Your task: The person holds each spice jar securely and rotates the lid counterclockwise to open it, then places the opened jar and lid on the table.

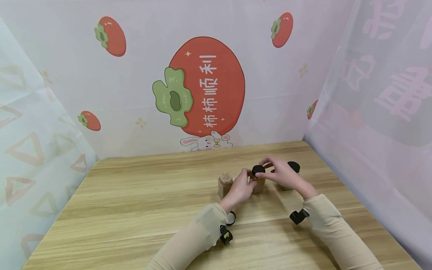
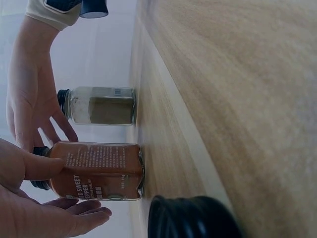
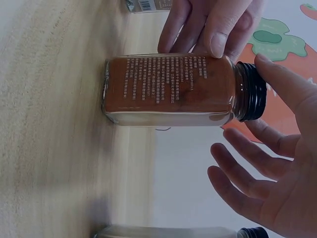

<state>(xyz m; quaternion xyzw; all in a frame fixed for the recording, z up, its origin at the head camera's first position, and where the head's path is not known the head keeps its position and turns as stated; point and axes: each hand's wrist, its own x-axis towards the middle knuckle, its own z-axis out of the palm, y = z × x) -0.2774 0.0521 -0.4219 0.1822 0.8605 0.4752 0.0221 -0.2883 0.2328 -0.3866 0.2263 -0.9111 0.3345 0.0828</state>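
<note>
A glass spice jar [image 2: 99, 171] of reddish-brown powder stands upright on the table, its label partly reading "sweet pepper". My left hand [image 1: 241, 189] grips its side near the shoulder, thumb on one face and fingers on another. At the top, my right hand [image 1: 283, 174] pinches the black cap [image 3: 251, 91] between thumb and index finger, the other fingers loosely bent. The cap sits on the jar's neck. Just left of my left hand stands an uncapped jar [image 1: 225, 185] with a perforated shaker top. A loose black cap [image 1: 231, 218] lies beside my left wrist.
Behind my right hand stands another black-capped jar [image 2: 106, 106] with greenish-brown powder. The wooden table [image 1: 141, 202] meets a printed cloth backdrop [image 1: 141, 75] behind, with cloth hanging at both sides. Black wrist cameras [image 1: 299, 216] sit at both cuffs.
</note>
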